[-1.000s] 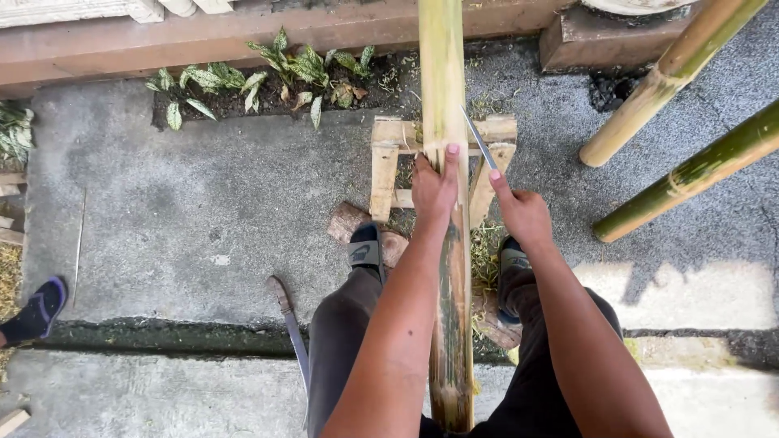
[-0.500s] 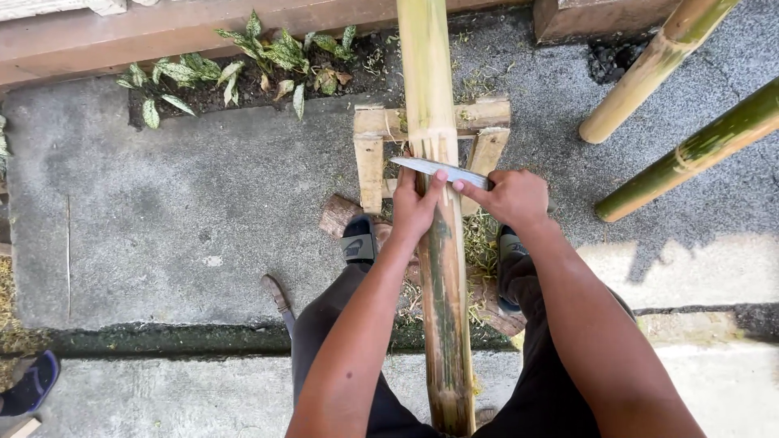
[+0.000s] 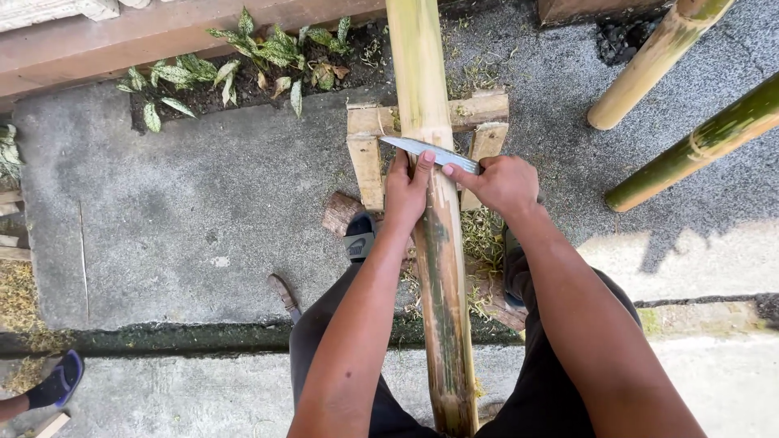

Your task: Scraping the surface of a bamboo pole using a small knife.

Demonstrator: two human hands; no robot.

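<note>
Bamboo pole [image 3: 430,162] gripped by my left hand [image 3: 406,191]; right hand [image 3: 501,182] clasping the knife [image 3: 426,150], now laid crosswise, above grey concrete [image 3: 203,211]

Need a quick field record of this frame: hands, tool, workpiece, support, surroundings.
left hand: grips the bamboo pole, thumb up by the blade
right hand: closed on the knife's handle
knife: blade lies across the pole, tip pointing left
bamboo pole: runs lengthwise between the person's legs, green streaks on its lower part
wooden frame: under the pole's far part
other bamboo poles: two, at right
ground: concrete, leafy plants along the far edge
</note>
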